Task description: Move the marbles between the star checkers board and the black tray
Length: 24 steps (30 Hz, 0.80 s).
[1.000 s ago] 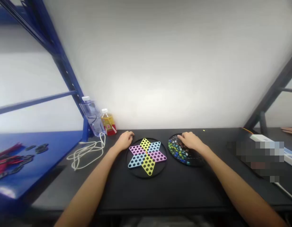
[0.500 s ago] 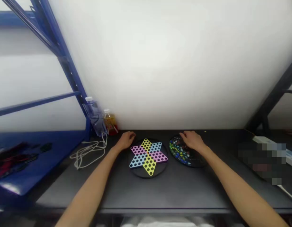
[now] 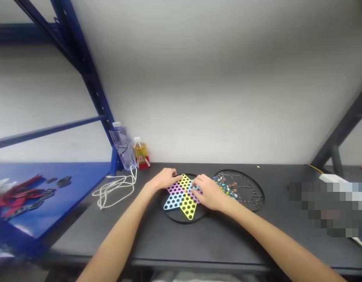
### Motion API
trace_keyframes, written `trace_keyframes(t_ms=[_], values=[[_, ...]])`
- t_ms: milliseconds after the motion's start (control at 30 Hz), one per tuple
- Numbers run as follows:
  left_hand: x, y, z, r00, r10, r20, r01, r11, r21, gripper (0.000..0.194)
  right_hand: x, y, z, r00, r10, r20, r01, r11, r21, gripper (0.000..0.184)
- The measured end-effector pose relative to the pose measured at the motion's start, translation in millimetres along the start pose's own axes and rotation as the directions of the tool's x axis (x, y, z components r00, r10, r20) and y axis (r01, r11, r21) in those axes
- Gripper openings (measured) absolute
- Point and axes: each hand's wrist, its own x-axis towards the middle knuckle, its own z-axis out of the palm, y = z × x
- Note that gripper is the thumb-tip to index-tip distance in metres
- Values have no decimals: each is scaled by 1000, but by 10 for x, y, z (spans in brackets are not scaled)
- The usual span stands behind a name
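Note:
A six-pointed Chinese checkers board (image 3: 188, 207), in yellow, pink and light blue with dark holes, lies in a round black tray (image 3: 183, 222). My left hand (image 3: 166, 178) is at its upper left, over the pink point, with thumb and fingers apart. Over its right side, my right hand (image 3: 209, 192) has its fingers spread and partly hides the blue and pink points. Neither hand visibly holds anything. To the right is a second round black tray (image 3: 263, 196) with coloured glass marbles (image 3: 227, 188) in its left part, some covered by my right hand and forearm.
A white cable (image 3: 110, 188) lies coiled at left, in front of a clear plastic bottle (image 3: 125, 150) and a yellow-red bottle (image 3: 142, 154). A blue surface (image 3: 81, 184) with red and black pieces stands farther left. At right lies a white box (image 3: 330, 178) beside a blurred-out patch.
My right hand has moved left from the marble tray onto the checkers board. My left hand has shifted right, from beside the board to its edge. The view has turned slightly left.

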Motion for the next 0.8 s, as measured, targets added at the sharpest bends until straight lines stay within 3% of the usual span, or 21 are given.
trace_keyframes(t_ms=[167, 267, 367, 433, 500, 600, 633, 700, 733, 800], values=[[-35, -150, -94, 970, -170, 172, 153, 982, 109, 37, -117, -124, 105, 1000, -21, 11, 21, 999, -35, 18], [-33, -226, -92, 973, -141, 182, 120, 986, 119, 28, -126, -135, 164, 1000, -18, 5, 18, 998, -52, 17], [-35, -291, -111, 988, -57, 144, 61, 998, -23, 24, -70, -130, 202, 1000, -5, -21, 4, 999, -48, 18], [-43, -318, -144, 984, -103, 149, 132, 971, -201, 31, -9, -108, 210, 999, 6, -46, -7, 1000, -14, 19], [-51, -316, -191, 969, -206, 139, 246, 871, -425, 34, 62, -72, 208, 997, 17, -78, -11, 997, 79, 19], [-49, -246, -328, 942, -292, 165, 315, 603, -733, 35, 157, -11, 210, 980, 119, -160, -58, 938, 342, 20], [-47, -203, -406, 939, -313, 142, 304, 561, -770, 33, 182, 8, 217, 959, 205, -195, -99, 888, 450, 20], [-56, -74, -611, 928, -368, -65, 188, 610, -770, 26, 219, 44, 241, 863, 455, -218, -198, 703, 683, 21], [-71, 20, -728, 900, -383, -207, 118, 671, -732, 25, 235, 61, 256, 800, 576, -170, -234, 559, 795, 21], [-137, 283, -944, 793, -352, -497, 17, 829, -559, 26, 270, 89, 278, 713, 701, 30, -255, 219, 942, 25]])
